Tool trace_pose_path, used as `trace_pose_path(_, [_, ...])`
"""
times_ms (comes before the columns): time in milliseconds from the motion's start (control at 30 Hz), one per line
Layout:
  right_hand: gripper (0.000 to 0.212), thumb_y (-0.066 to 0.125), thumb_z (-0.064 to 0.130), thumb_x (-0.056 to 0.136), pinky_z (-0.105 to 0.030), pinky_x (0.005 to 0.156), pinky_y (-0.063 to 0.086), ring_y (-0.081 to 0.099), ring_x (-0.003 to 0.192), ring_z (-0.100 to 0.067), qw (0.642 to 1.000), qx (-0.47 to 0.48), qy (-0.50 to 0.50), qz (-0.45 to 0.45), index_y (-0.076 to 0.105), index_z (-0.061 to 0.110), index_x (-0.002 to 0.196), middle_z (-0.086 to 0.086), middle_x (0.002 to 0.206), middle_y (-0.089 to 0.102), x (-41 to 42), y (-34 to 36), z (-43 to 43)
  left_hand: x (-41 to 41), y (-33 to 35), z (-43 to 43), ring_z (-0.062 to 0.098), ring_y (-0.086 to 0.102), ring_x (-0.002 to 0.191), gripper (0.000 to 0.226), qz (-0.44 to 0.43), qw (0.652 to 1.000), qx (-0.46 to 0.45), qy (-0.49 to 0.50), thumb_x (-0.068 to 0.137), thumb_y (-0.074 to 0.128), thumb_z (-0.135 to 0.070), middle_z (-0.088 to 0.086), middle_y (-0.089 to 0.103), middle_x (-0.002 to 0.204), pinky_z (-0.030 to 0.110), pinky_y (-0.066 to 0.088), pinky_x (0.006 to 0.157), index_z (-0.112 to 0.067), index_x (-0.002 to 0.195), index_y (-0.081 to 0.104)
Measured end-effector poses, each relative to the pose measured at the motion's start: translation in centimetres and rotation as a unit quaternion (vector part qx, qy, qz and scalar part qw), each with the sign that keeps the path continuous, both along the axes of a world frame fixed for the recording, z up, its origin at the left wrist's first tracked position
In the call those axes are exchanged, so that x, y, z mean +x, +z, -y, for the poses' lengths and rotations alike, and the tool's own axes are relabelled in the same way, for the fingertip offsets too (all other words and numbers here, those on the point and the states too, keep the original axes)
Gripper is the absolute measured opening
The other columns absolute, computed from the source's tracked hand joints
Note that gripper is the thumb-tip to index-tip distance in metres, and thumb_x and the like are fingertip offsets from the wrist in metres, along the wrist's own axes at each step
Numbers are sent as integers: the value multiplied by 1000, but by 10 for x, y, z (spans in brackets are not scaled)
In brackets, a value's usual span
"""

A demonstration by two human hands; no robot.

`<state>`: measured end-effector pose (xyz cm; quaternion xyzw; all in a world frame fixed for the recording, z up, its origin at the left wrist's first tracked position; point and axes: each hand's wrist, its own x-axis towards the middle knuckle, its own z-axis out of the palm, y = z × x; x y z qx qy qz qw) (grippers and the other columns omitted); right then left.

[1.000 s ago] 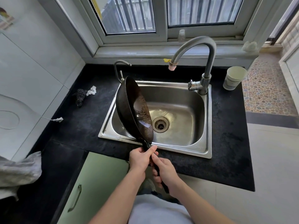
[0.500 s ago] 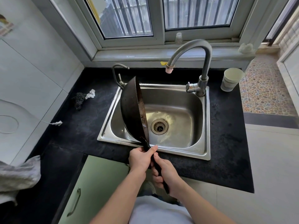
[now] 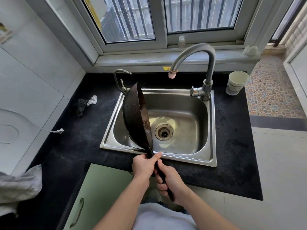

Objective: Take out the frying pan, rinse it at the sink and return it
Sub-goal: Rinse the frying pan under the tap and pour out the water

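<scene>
- Since the earlier frames, the frying pan point(image 3: 134, 113) has been rolled further onto its edge, so that less of its inside is seen.
- The pan is held over the left half of the sink point(image 3: 212, 130), standing almost on its rim, its dark underside turned left and its inside turned right toward the drain point(image 3: 164, 131).
- Its long axis runs from the handle point(image 3: 150, 151), pointed back at the person across the sink's front rim, up and away to the far edge beside the small tap point(image 3: 121, 77).
- The left grip point(image 3: 144, 165) is wrapped round the handle nearest the bowl, thumb laid along it.
- The right grip point(image 3: 169, 180) is curled round the handle just behind, over the counter point(image 3: 232, 155) edge.
- A paper cup point(image 3: 236, 83) is seen right of the main faucet point(image 3: 207, 63).
</scene>
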<state>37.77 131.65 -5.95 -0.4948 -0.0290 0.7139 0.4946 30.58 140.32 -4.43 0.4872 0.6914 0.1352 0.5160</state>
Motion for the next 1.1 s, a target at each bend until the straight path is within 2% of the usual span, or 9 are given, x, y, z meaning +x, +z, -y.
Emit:
trace_pose_path(367, [42, 47, 50, 99, -18, 31, 25, 31, 37, -10, 1000, -5, -21, -9, 51, 12, 82, 0, 54, 42, -6, 3, -2, -2, 2, -5, 20, 56, 47, 35, -7, 1000, 5, -25, 69, 82, -39, 16, 73, 65, 37, 56, 57, -6, 70, 74])
trace_pose_path(633, [42, 47, 49, 99, -19, 32, 26, 33, 38, -11, 999, 0, -9, 40, 54, 10, 85, -1, 54, 43, -14, -1, -5, -14, -4, -9, 18, 59, 48, 28, 9, 999, -9, -38, 73, 80, -36, 8, 76, 67, 38, 58, 62, -9, 72, 75])
trace_pose_path(767, [36, 51, 44, 99, -20, 35, 26, 35, 38, -12, 996, -13, -10, 82, 54, 10, 87, 0, 54, 46, -28, 0, -12, -26, -5, -16, 18, 66, 59, 20, 55, 997, -35, -32, 79, 78, -26, 3, 77, 69, 31, 54, 58, -6, 77, 76])
trace_pose_path(967, [34, 52, 34, 101, -21, 35, 27, 37, 37, -13, 986, -15, -21, 165, 48, 10, 75, -3, 53, 45, -54, 3, -21, -45, -15, -28, 32, 75, 81, 10, 114, 989, -91, -20, 80, 76, -13, 10, 78, 75, 47, 59, 81, -4, 76, 74])
trace_pose_path(1100, [34, 52, 29, 101, -22, 34, 30, 38, 37, -14, 976, -22, -45, 211, 50, 10, 72, -3, 53, 45, -72, 4, -24, -59, -23, -35, 29, 75, 81, 9, 142, 981, -123, -44, 82, 75, -13, 10, 78, 79, 43, 60, 81, -5, 81, 73])
